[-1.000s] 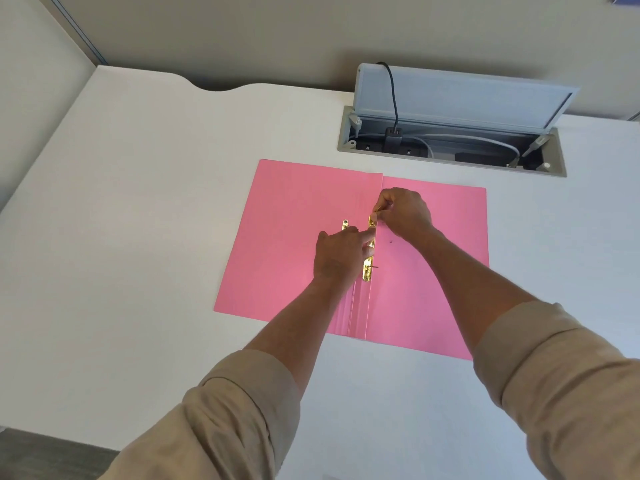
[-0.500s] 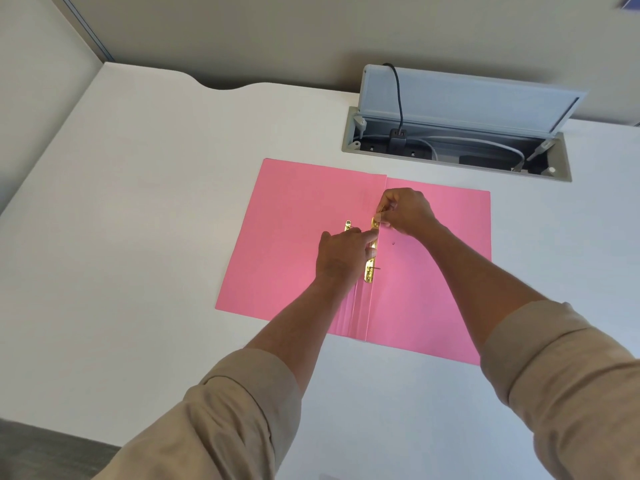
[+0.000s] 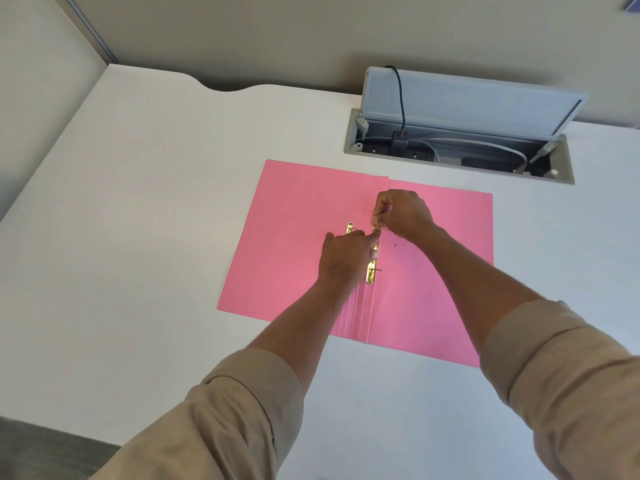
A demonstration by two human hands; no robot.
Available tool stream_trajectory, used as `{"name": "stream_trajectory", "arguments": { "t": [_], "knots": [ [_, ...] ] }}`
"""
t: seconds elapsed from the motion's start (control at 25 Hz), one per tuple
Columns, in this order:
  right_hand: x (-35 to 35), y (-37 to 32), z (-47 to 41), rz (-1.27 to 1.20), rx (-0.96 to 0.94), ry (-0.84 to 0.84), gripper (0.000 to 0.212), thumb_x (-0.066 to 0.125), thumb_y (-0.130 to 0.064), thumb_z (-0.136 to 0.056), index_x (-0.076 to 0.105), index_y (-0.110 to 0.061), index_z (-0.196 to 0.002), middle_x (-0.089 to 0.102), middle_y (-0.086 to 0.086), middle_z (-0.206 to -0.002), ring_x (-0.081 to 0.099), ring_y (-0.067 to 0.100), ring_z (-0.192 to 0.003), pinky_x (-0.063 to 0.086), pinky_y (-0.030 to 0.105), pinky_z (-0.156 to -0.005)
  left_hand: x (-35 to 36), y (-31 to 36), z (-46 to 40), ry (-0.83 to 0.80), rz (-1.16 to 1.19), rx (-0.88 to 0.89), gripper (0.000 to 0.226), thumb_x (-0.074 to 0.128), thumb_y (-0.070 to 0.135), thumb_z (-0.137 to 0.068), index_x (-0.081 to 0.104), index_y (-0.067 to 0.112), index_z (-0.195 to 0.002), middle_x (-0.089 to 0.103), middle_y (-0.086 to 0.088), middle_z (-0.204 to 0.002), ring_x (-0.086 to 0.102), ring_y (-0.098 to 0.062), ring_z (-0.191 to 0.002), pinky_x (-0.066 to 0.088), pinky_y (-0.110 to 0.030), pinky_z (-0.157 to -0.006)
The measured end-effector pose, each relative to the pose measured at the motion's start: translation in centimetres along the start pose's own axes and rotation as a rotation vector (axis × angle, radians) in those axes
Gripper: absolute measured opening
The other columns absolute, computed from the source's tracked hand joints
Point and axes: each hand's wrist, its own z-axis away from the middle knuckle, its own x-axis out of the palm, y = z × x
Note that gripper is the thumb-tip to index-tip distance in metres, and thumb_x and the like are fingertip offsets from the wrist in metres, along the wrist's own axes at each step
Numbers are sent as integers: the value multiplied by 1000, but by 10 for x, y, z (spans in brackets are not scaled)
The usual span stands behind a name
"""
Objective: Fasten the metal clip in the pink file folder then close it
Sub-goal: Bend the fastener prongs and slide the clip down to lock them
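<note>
The pink file folder [image 3: 294, 244] lies open and flat on the white desk [image 3: 138, 237]. A gold metal clip bar [image 3: 371, 271] runs along the spine fold. A second gold strip [image 3: 349, 227] lies just left of it, partly hidden by my left hand. My left hand [image 3: 341, 259] rests on the left flap, its index finger pressing on the bar's middle. My right hand [image 3: 401, 213] pinches the upper end of the clip between thumb and fingers; that end is hidden by the fingers.
An open cable box [image 3: 457, 147] with a raised grey lid, a black plug and white cables sits in the desk behind the folder. The desk's back edge has a curved cut-out [image 3: 225, 88]. Beige walls stand left and behind.
Both hands stay at the clip. My right hand's fingers have shifted slightly at the clip's upper end; the view has drifted a little.
</note>
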Motion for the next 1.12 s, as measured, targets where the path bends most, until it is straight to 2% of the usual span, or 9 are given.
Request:
{"name": "stream_trajectory", "arguments": {
  "t": [0.2, 0.32, 0.48, 0.64, 0.84, 1.0, 1.12],
  "knots": [
    [-1, -3, -7, 21, 23, -55, 16, 79, -15, -80, 67, -21, -71, 67, -10, -72, 67, 9, -70, 54, 27, -64, -1, 0, 0, -21, -14, -8, 39, 47, 24, -102, 48, 28, -141, 68, -1, -95, 67, -24, -77, 34, -32, -70],
    [-9, -2, -14, -77, 94, -91, 8, 76, -14, -85, 70, -15, -79, 72, -1, -71, 72, 15, -64, 60, 31, -67, -1, 1, -1, -21, -8, -9, 36, 47, 25, -102, 50, 28, -138, 69, -2, -95, 67, -26, -77, 32, -32, -69],
    [-12, 0, -17, -153, 116, -92, 10, 79, -13, -83, 71, -13, -78, 75, 5, -70, 73, 15, -60, 60, 27, -60, 0, 0, -2, -33, 7, -24, 35, 46, 26, -102, 51, 28, -137, 69, -1, -95, 67, -26, -77, 29, -32, -68],
    [-8, 5, -13, -189, 130, -26, 13, 80, -11, -81, 70, -13, -74, 72, -4, -59, 70, 8, -52, 53, 20, -49, 1, 0, -2, -28, 0, -28, 34, 48, 26, -102, 52, 29, -136, 68, -1, -92, 66, -26, -76, 28, -32, -68],
    [-8, 10, -10, -206, 165, -9, 15, 83, -14, -78, 69, -11, -74, 73, -2, -62, 72, 9, -55, 60, 26, -60, -1, 0, -1, -22, -3, -29, 33, 48, 26, -101, 54, 30, -133, 67, -1, -89, 66, -25, -75, 29, -31, -67],
    [-11, 12, -2, -384, 273, 3, 16, 83, -8, -78, 67, -8, -76, 75, 9, -72, 73, 13, -55, 60, 26, -57, -4, -1, -2, -32, 36, -30, 28, 49, 28, -101, 57, 31, -128, 69, -1, -89, 66, -25, -77, 30, -32, -68],
    [-16, 9, 9, -424, 346, 4, 10, 76, -2, -81, 69, -5, -88, 74, 15, -78, 71, 20, -59, 63, 35, -66, -6, -2, -3, -54, 63, -44, 23, 52, 26, -98, 60, 32, -118, 70, 0, -85, 66, -25, -77, 29, -32, -67]
  ]
}}
